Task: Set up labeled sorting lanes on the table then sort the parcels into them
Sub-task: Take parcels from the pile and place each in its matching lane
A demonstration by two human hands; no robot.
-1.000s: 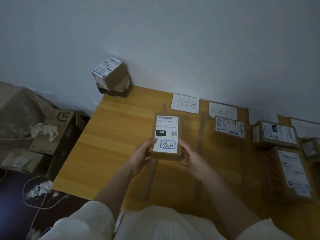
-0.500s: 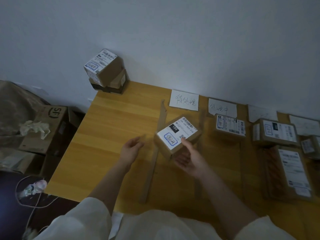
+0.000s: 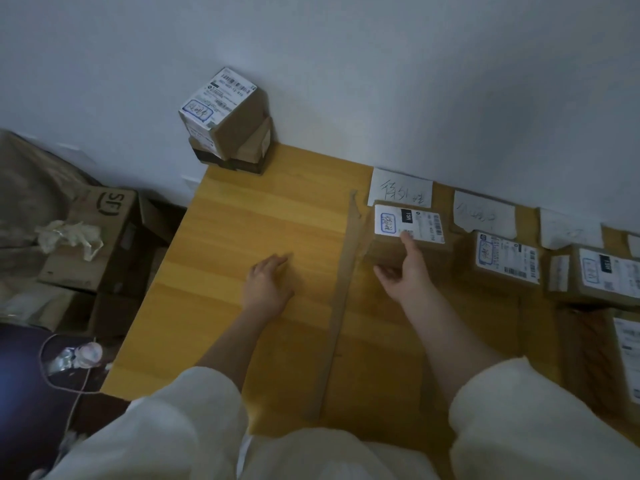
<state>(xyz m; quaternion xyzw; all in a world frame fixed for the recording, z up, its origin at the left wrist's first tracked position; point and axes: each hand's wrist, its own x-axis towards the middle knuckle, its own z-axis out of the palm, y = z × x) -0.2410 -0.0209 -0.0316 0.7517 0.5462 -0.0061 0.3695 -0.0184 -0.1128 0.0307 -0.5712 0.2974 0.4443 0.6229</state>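
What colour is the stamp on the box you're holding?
Blue, on the white label of the box in the right hand; head view.

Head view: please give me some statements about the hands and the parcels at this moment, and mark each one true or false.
1. The right hand holds a parcel just below the first paper label. True.
2. The left hand grips a parcel. False: it holds nothing and is over the bare table.
3. A stack of parcels stands at the table's far left corner, against the wall. True.
4. The parcel in the right hand lies left of the cardboard strip. False: it is to the right of the strip.
5. No parcel lies in the lanes to the right. False: at least a second parcel and a third parcel are there.
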